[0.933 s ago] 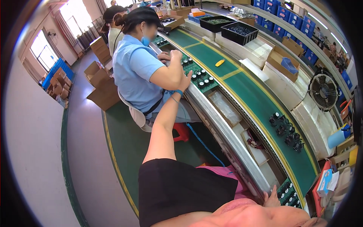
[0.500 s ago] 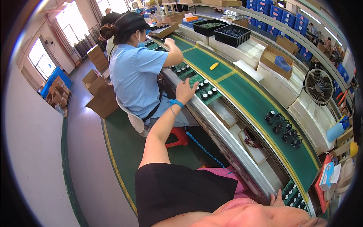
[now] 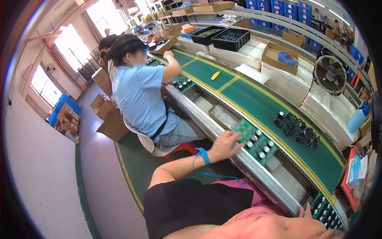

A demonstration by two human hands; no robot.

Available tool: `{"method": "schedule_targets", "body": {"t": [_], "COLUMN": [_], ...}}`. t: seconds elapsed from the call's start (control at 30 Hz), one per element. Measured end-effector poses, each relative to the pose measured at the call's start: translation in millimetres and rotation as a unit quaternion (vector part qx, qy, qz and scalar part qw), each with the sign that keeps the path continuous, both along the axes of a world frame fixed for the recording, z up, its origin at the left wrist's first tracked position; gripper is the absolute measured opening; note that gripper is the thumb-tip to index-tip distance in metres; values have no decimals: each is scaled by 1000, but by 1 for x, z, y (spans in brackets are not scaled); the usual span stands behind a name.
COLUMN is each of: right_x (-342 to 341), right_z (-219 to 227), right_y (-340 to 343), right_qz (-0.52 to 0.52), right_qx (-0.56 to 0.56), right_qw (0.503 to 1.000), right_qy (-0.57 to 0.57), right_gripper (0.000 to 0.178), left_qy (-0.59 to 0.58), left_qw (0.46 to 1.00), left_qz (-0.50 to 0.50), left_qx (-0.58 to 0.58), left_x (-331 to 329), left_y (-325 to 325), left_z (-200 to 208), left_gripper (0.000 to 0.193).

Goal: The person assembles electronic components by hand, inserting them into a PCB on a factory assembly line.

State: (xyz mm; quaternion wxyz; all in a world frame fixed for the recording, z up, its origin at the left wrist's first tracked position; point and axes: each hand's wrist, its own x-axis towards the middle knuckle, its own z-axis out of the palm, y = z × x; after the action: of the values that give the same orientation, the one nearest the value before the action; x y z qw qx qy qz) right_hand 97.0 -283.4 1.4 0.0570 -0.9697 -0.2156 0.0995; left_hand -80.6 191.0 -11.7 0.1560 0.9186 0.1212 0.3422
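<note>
Green belt [image 3: 242, 91] with yellow borders curves through a workshop, cardboard boxes [image 3: 115, 129] standing to the left. In the head view, the circuit board [image 3: 256, 143] spans from the table's silver edge [image 3: 250, 169] toward the belt, apart from the co-worker in blue [image 3: 137, 93] and from more boards [image 3: 324, 211] at lower right. I judge the work partway: this board already carries several white-topped cylinders [image 3: 267, 149], while black parts [image 3: 296, 129] lie loose on the belt; whether it needs anything further I cannot tell. My left arm [image 3: 175, 169] reaches forward, elbow bent, a blue strap [image 3: 203, 156] at the wrist. My left grip [image 3: 225, 145] is at the board's near-left end, fingers loosely spread, pinching nothing that I can see. My right grip [image 3: 305, 212] is beside the lower boards, partly hidden; I cannot tell whether it holds one.
</note>
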Motion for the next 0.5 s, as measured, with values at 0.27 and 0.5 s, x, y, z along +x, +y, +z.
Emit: {"method": "schedule_targets", "body": {"t": [0.27,0.5], "right_x": [-52,-94], "right_z": [20,-49], "right_y": [-32,-157], "right_qz": [122,-239], "right_qx": [221,369], "right_qw": [907,882], "right_qy": [-336,-168], "right_gripper": [22,35], "left_qy": [84,72], "left_qw": [974,937], "left_qz": [-210,-342], "left_qx": [-28,-19], "left_x": [38,72], "left_y": [-102,-140], "left_z": [-6,9], "left_gripper": [49,53]}}
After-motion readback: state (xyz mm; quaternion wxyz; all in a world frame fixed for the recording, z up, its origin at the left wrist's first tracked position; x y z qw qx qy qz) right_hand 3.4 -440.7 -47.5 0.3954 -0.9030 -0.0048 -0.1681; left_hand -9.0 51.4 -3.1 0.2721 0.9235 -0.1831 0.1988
